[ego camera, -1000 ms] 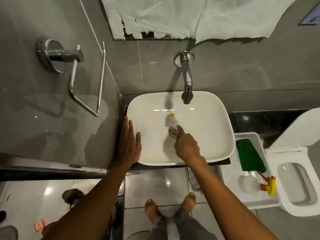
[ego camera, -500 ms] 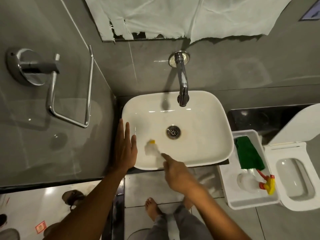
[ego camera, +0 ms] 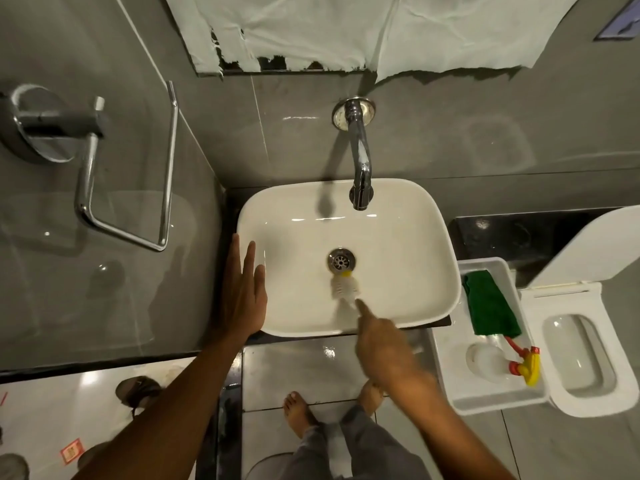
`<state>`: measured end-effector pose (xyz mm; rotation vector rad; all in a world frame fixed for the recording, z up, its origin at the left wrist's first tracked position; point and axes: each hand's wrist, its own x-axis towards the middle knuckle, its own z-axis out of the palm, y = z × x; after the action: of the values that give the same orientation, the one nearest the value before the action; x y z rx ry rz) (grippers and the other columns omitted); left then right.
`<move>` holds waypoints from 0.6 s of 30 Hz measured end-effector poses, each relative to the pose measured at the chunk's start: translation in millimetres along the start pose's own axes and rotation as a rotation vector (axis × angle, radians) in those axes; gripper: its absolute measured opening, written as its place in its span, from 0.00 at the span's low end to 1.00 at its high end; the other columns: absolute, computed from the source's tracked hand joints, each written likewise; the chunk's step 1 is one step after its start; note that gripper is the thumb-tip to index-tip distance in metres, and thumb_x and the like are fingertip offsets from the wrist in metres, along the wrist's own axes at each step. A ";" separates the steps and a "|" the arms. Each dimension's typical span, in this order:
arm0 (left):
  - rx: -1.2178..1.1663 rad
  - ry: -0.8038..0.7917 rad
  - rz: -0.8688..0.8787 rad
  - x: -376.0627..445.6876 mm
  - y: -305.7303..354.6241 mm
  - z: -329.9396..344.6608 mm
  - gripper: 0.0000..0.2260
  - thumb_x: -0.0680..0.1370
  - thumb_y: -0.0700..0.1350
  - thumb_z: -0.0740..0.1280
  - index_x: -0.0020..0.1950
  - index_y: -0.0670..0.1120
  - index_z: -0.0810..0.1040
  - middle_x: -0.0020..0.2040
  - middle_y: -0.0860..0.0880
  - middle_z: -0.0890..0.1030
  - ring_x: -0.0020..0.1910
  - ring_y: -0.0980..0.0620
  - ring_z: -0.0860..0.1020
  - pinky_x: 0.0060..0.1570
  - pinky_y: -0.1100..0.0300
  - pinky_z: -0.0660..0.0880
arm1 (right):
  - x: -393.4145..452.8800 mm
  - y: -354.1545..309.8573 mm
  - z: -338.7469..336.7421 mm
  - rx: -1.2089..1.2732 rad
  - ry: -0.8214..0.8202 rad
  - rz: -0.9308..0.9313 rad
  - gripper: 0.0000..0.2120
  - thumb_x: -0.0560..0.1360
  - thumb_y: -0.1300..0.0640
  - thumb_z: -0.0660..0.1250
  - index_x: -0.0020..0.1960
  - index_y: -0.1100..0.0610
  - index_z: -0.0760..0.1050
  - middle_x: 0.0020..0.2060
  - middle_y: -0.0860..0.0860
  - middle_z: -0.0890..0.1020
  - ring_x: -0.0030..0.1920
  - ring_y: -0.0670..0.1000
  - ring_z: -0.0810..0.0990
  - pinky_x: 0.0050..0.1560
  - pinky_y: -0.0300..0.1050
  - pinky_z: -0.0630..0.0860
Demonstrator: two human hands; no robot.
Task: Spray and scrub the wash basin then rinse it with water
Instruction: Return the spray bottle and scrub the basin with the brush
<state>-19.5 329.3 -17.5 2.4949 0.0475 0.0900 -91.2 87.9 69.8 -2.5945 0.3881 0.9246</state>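
The white wash basin sits below a chrome wall tap, with a metal drain in its middle. My right hand grips a small brush with white bristles and a yellow tip, pressed on the basin floor just below the drain. My left hand lies flat, fingers spread, on the basin's left rim. A spray bottle with a red and yellow trigger lies in a white tray to the right.
A green cloth lies in the same tray. A white toilet with its lid up stands at the far right. A chrome towel holder juts from the left wall. My bare feet stand on wet floor tiles.
My right hand swept the brush from the drain to the basin's front left, then back to just below the drain. My left hand stayed on the rim.
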 end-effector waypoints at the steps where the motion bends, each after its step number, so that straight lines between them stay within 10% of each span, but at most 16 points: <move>1: -0.004 -0.003 -0.004 0.1 0.4 0.0 0.24 0.88 0.45 0.55 0.85 0.43 0.60 0.88 0.42 0.52 0.87 0.43 0.53 0.85 0.46 0.55 | -8.0 -14.0 13.3 -0.011 -0.031 -0.059 0.32 0.84 0.61 0.56 0.85 0.47 0.53 0.62 0.60 0.83 0.63 0.61 0.82 0.61 0.51 0.78; 10: -0.013 0.012 -0.015 -1.2 2.8 -0.7 0.23 0.88 0.43 0.56 0.84 0.42 0.62 0.87 0.42 0.53 0.87 0.43 0.54 0.84 0.43 0.57 | 38.4 63.4 -75.5 -0.001 0.325 0.235 0.25 0.87 0.55 0.53 0.84 0.47 0.58 0.58 0.62 0.84 0.56 0.64 0.84 0.60 0.60 0.81; 18: -0.141 -0.001 -0.038 -0.3 6.5 -3.8 0.24 0.88 0.47 0.52 0.85 0.44 0.62 0.88 0.45 0.52 0.87 0.48 0.52 0.85 0.47 0.56 | 23.3 -46.6 9.3 -0.066 0.093 -0.080 0.38 0.81 0.67 0.60 0.86 0.51 0.50 0.61 0.60 0.81 0.59 0.61 0.83 0.57 0.51 0.79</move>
<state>-20.0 326.4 -10.6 2.3526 0.0847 0.0735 -61.6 130.5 59.1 -2.6985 0.2800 0.8048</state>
